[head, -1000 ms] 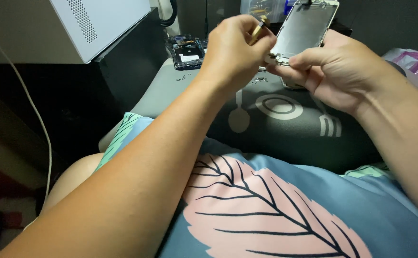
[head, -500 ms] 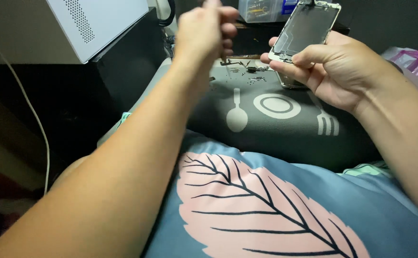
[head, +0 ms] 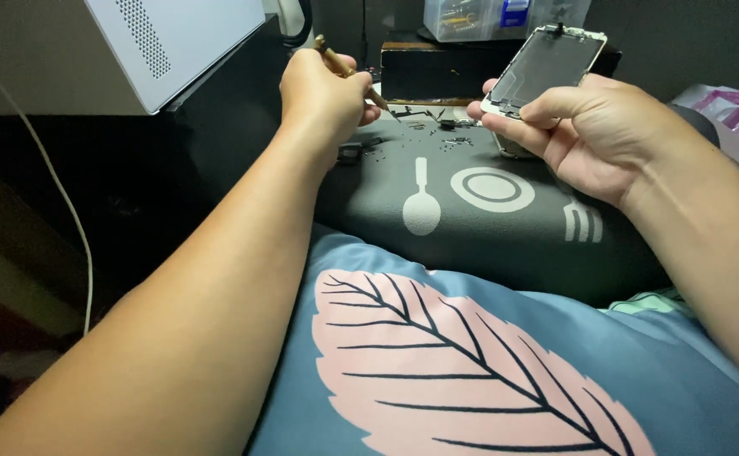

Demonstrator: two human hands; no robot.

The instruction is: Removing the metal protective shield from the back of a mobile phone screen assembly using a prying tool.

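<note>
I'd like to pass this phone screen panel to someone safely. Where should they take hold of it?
Probably by the long side edges near the free upper end of the phone screen panel, coming from above: the right hand pinches its lower end, and it stands tilted, face exposed.

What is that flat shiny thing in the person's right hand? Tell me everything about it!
It is a phone screen panel, thin and rectangular with rounded corners. Its pale frame rings a dark, glossy inner side with small metal parts near the lower end. It is tilted, top end away from the person. The right hand pinches its lower end with thumb and fingers, above the grey mat.
</note>
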